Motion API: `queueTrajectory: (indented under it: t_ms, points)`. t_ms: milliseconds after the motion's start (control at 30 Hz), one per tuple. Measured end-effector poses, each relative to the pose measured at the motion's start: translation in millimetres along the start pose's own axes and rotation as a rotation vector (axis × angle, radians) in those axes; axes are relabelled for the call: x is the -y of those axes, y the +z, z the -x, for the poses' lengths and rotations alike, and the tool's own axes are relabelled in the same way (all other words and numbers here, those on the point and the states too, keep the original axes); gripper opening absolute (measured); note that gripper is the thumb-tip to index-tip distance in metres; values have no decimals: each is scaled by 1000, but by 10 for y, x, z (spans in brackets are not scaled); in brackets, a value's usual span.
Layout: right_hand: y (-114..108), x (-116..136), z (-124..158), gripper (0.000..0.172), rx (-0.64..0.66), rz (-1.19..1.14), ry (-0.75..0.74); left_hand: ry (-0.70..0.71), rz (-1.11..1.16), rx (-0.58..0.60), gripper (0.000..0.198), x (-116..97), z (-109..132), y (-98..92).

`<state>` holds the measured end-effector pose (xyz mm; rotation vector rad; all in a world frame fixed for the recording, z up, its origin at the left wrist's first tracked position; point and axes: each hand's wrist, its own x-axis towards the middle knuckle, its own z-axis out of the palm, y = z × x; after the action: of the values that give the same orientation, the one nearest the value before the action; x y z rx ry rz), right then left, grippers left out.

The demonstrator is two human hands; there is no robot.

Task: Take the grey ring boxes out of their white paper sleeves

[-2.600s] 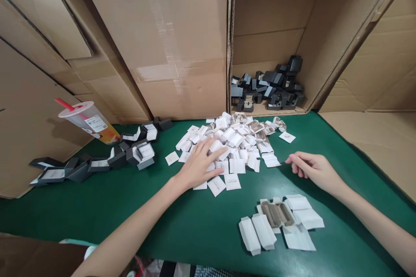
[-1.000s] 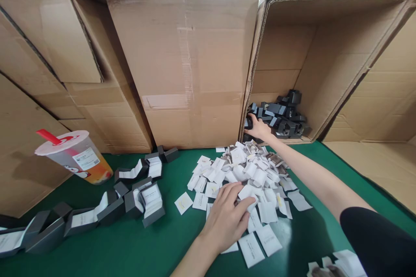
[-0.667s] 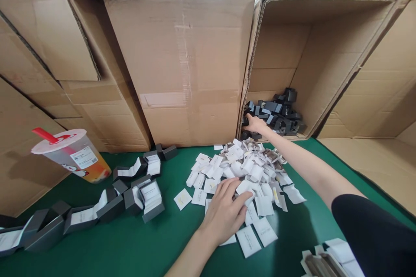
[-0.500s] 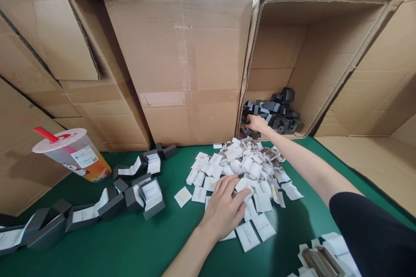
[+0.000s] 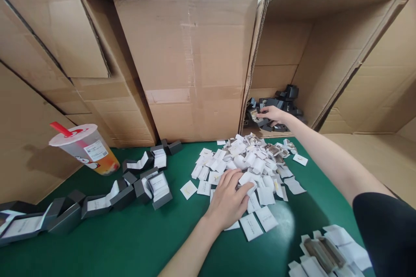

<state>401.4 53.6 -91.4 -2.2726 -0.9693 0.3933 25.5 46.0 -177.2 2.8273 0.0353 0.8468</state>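
Note:
On the near side of a heap of small white paper packets [image 5: 238, 156], my left hand [image 5: 229, 199] lies with curved fingers, a white packet [image 5: 247, 179] between thumb and forefinger. My right hand [image 5: 274, 114] reaches into an open cardboard box [image 5: 303, 60]. Its thumb and fingers pinch the edge of a small black jewelry-type box [image 5: 254, 114], which shows a pale inner face. More black boxes [image 5: 290, 91] are piled around and behind that hand. Printed packets [image 5: 251, 227] lie flat just below my left hand.
Opened black boxes with white inserts [image 5: 97, 203] run in a line across the left of the green table [image 5: 136, 251]. A drink cup with a red straw [image 5: 87, 147] stands behind them. Folded white cartons [image 5: 328, 253] lie at the lower right. Large cardboard boxes [image 5: 195, 65] wall the back.
Inside the cardboard box, my right hand has shifted right and lifted a small black box that now shows its pale side. The left hand keeps its place on the packets. The view has shifted slightly.

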Motion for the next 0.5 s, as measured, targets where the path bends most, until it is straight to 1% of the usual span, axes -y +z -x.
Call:
queueTrajectory:
  t_ms: [100, 200, 267, 367, 433, 500]
  points:
    - [-224, -33, 199, 41, 24, -122, -6, -1, -1, 2, 30, 6, -1, 5]
    - [-454, -105, 453, 33, 37, -320, -2, -1, -9, 6, 29, 11, -8, 6]
    - [-601, -196, 632, 30, 21, -360, -2, 1, -14, 12, 29, 15, -13, 8]
    - [-787, -414, 902, 32, -58, -353, -4, 3, -17, 17, 29, 22, -20, 16]
    - [-874, -607, 1091, 32, -141, -330, -5, -1, -7, 19, 29, 28, -24, 22]
    - [-923, -824, 1295, 27, -259, -275, -1, -4, 10, 21, 29, 31, -26, 21]
